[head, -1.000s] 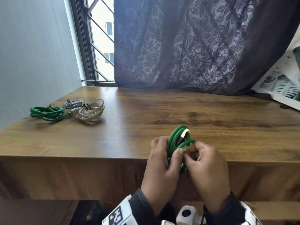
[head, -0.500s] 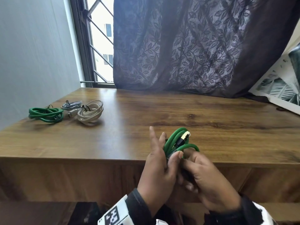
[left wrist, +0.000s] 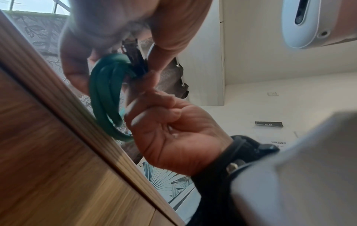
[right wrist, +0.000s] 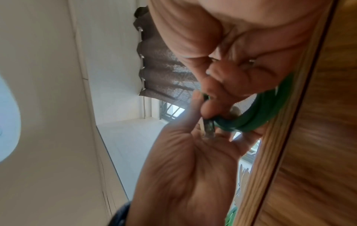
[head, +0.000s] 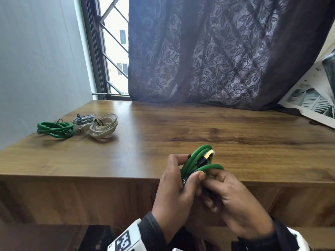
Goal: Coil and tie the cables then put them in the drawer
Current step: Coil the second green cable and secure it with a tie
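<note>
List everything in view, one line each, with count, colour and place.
green cable coil in hand: 1, green, held at the table's near edge
green tied coil: 1, green, far left on the table
grey tied coil: 1, grey, between the other two tied coils
cream tied coil: 1, cream, right of the grey one
table: 1, brown wood
curtain: 1, dark, leaf-patterned, behind the table
window: 1, barred, far left
hands: left hand and right hand, both gripping the held coil
</note>
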`<move>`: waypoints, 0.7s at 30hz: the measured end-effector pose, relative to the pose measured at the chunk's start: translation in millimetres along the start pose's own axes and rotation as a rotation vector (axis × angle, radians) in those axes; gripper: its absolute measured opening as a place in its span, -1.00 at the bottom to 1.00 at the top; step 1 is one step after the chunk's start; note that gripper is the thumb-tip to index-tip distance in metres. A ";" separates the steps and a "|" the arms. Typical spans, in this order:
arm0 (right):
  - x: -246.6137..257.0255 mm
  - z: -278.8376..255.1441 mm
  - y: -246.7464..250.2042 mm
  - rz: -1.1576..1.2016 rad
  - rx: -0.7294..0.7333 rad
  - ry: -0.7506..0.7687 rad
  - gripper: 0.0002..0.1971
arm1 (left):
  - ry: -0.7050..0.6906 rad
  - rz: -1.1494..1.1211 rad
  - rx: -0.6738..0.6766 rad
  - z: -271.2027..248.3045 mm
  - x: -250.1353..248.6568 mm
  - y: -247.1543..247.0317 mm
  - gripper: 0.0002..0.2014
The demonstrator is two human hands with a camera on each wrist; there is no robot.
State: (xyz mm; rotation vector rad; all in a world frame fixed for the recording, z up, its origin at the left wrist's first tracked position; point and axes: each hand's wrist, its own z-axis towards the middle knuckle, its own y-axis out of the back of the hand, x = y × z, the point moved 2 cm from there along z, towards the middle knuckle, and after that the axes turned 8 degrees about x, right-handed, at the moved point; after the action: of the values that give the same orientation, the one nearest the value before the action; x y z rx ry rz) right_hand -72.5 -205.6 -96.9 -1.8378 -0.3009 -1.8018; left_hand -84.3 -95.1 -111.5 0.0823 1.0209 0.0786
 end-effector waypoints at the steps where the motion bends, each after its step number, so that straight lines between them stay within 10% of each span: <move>1: 0.7 -1.2 0.6 -0.003 0.013 0.016 -0.89 | 0.009 -0.016 -0.007 -0.2 1.3 0.5 -0.61; 10: -1.5 -21.7 10.8 -0.173 -0.188 0.253 -0.91 | 0.007 0.004 -0.082 7.1 -1.4 8.4 -0.60; 15: 11.5 -21.0 16.1 -0.152 0.018 0.385 -0.55 | 0.035 -0.056 -0.072 7.8 -3.5 10.5 -0.55; 21: 21.2 -11.9 17.7 -0.231 -0.039 0.527 -0.62 | 0.068 -0.105 -0.046 5.5 -1.1 9.1 -0.57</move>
State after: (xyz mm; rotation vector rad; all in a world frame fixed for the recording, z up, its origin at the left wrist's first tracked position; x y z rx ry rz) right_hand -71.8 -230.9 -80.7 -1.3220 -0.2835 -2.3816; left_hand -80.4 -86.4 -106.7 -0.0167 1.0895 0.0091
